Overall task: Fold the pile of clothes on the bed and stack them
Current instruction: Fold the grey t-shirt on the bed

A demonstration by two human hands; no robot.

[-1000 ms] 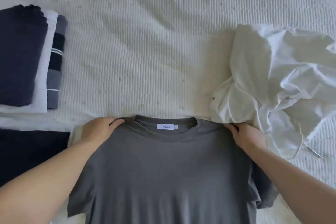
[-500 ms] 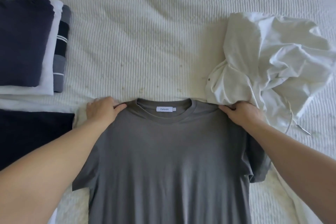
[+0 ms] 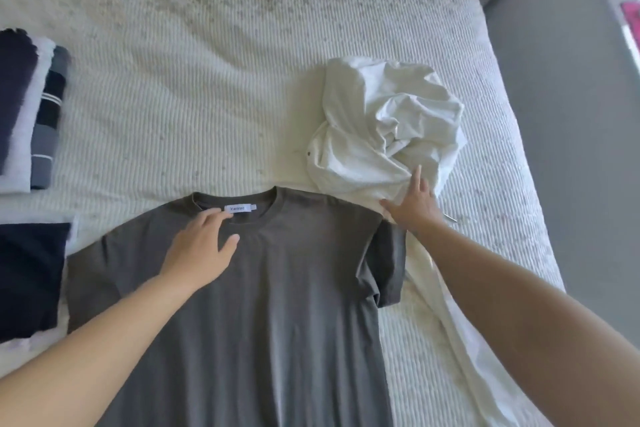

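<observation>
The grey T-shirt [image 3: 263, 305] lies flat before me on the bed [image 3: 242, 62], collar away, long axis toward me; my left hand [image 3: 201, 246] rests flat below the collar, my right hand [image 3: 414, 204], fingers straight, nearer the rumpled sleeve [image 3: 386, 263].

You have a plain charcoal-grey T-shirt [image 3: 277, 305] with a white neck label [image 3: 239, 208] near you. The crumpled garment [image 3: 384, 135] on the right is white. At left, the folded stack [image 3: 31, 114] shows navy, white, and grey-navy stripes. The bed cover [image 3: 207, 62] is ribbed off-white.
</observation>
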